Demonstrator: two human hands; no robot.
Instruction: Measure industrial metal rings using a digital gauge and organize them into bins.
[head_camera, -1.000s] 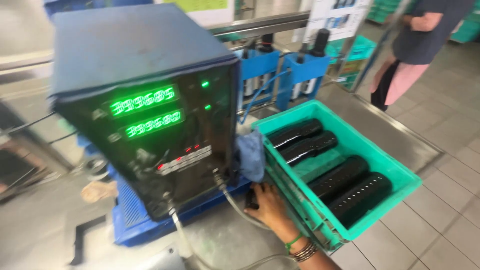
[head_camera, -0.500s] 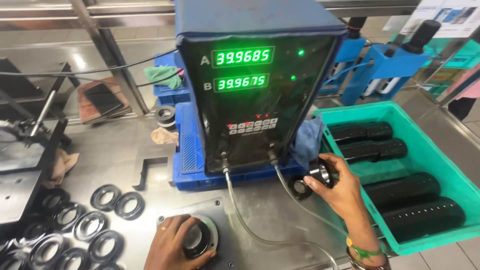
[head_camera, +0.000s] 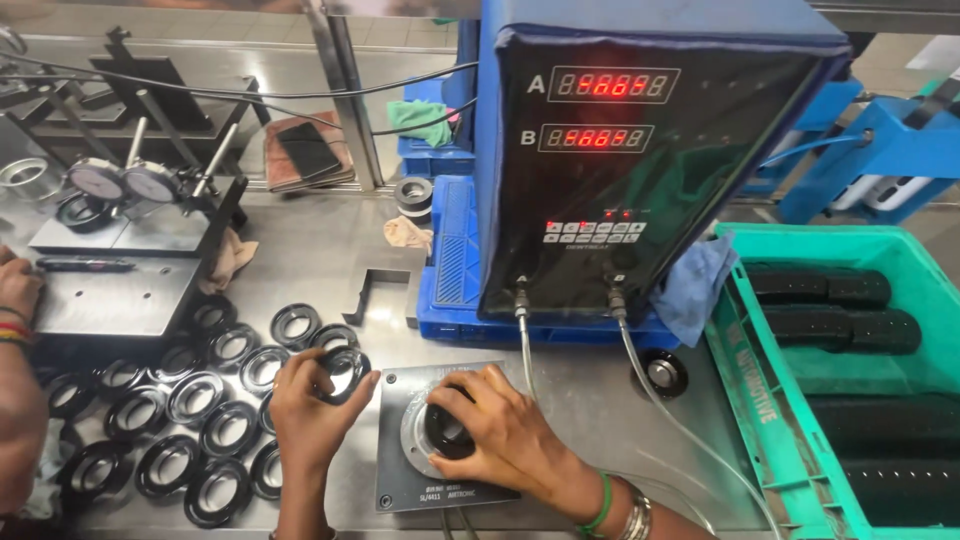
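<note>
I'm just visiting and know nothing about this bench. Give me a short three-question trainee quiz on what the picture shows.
1. True or false: the right hand rests on a black ring seated in the round fixture on the grey plate.
2. What does the left hand hold? A) a blue cloth B) a black ring C) a hose
3. What colour are the digits on the gauge box displays?

Key: 1 true. 2 B; the ring is lifted just above the loose rings lying on the steel table. 3 red.
</note>
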